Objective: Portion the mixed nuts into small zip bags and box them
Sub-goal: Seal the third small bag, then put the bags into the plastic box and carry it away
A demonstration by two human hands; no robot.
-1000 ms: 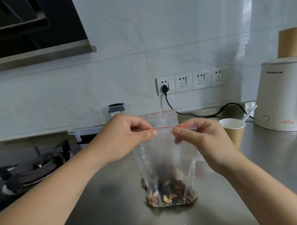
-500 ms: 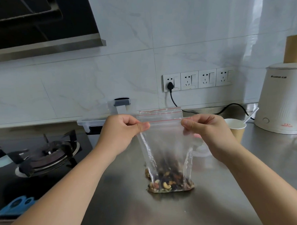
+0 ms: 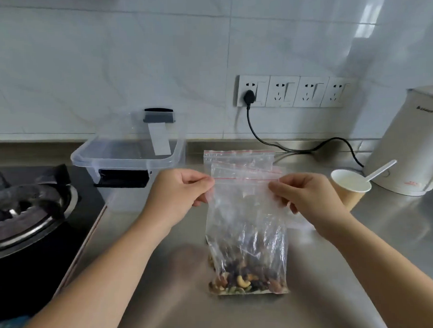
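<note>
A clear zip bag (image 3: 246,219) stands upright on the steel desk (image 3: 363,244), its bottom resting on the surface and filled with mixed nuts (image 3: 243,279) that sit in a low heap. The left hand (image 3: 177,197) pinches the bag's top left corner between thumb and curled fingers, right at the red zip line; the right hand (image 3: 306,197) pinches the top right corner the same way, so the bag's mouth is stretched flat between the two hands. Just behind the held bag, more empty zip bags (image 3: 237,158) with red strips show above its top edge. A clear plastic box (image 3: 128,157) sits open behind the left hand, near the gas burner (image 3: 26,214). To the right stands a paper cup (image 3: 349,187) with a white spoon (image 3: 380,170) in it, beside a white kettle (image 3: 408,145).
</note>
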